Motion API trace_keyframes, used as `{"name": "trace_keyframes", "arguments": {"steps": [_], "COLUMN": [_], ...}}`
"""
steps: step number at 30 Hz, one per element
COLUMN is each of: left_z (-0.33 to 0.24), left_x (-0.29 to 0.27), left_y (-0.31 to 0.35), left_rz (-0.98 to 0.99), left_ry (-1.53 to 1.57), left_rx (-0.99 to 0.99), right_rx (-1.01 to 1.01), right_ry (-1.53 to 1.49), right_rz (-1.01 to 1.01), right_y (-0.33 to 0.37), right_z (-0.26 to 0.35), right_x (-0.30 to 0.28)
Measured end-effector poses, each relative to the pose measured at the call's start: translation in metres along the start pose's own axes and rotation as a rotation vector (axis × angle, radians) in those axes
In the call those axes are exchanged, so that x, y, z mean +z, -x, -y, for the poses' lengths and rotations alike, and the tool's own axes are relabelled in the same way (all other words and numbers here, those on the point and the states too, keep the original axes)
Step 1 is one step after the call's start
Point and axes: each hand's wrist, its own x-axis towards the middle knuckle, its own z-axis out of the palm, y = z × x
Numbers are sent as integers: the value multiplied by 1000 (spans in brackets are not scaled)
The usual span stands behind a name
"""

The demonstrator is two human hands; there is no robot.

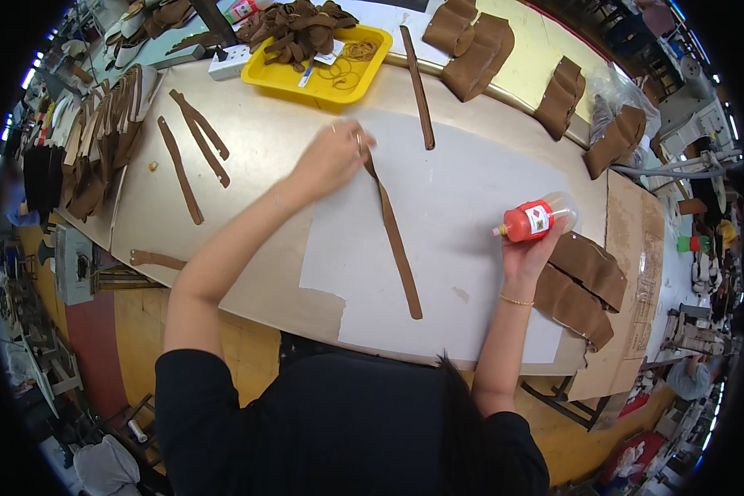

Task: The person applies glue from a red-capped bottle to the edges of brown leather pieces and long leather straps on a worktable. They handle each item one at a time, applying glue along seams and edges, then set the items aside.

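A long brown leather strap (398, 248) runs across the grey paper sheet (471, 182), its far end twisted and raised. My left hand (336, 157) pinches that far end between thumb and fingers, slightly blurred. In my right hand (531, 248) is a squeeze bottle (529, 221) with a red body, a clear base and a narrow yellowish nozzle. The bottle is tipped on its side, nozzle to the left, above the paper. A second brown strap (417, 87) lies beyond the first. Beside my right wrist rest wide brown leather pieces (583, 281).
A yellow tray (374, 45) at the back holds brown strips and thin cord, with a white power strip (229, 62) beside it. Several loose straps (180, 169) lie at left, near a stack of brown pieces (99, 149). Cardboard (628, 289) covers the right edge.
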Motion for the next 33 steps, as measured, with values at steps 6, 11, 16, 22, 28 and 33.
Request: {"name": "trace_keyframes", "arguments": {"steps": [6, 11, 16, 22, 28, 33], "left_z": [-100, -131, -134, -142, -147, -143], "left_x": [32, 51, 51, 57, 55, 36], "left_y": [94, 92, 81, 80, 82, 75], "left_rz": [114, 170, 117, 171, 241, 455], "left_ry": [248, 178, 83, 150, -1, 462], "left_rx": [525, 637, 779, 757, 811, 160], "right_rx": [51, 16, 17, 19, 44, 11], "right_ry": [-58, -69, -74, -139, -151, -174], "right_rz": [-22, -138, -133, -56, -64, -87], "right_y": [-11, -9, -2, 2, 4, 4], "right_z": [-11, -8, 4, 12, 14, 20], "right_x": [-14, -16, -13, -15, -14, -16]}}
